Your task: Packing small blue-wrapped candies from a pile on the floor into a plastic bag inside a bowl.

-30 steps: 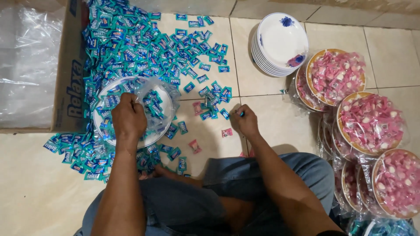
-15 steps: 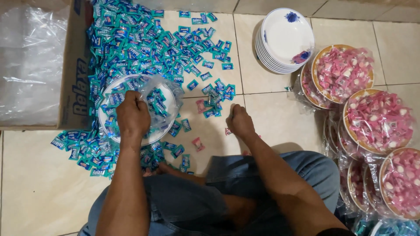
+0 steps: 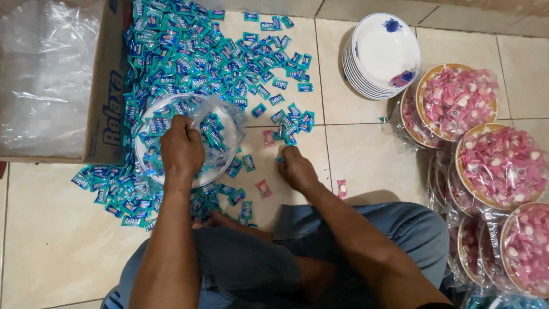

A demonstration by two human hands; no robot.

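A big heap of blue-green wrapped candies (image 3: 189, 51) covers the tiled floor in front of me. A white plate (image 3: 223, 166) inside a clear plastic bag (image 3: 220, 111) lies at the heap's near edge, with several candies on it. My left hand (image 3: 182, 150) rests over the plate, fingers closed on the bag's edge. My right hand (image 3: 295, 167) is on the floor to the right, fingers curled over blue-green candies at the heap's edge. A few pink candies (image 3: 263, 188) lie loose near it.
A cardboard box (image 3: 106, 109) lined with clear plastic sits at the left. A stack of white plates (image 3: 380, 54) stands at the upper right. Wrapped plates of pink candies (image 3: 457, 100) are piled along the right. My legs fill the bottom.
My right hand has shifted slightly left toward the edge of the blue-green candies. My left hand stays on the bagged plate.
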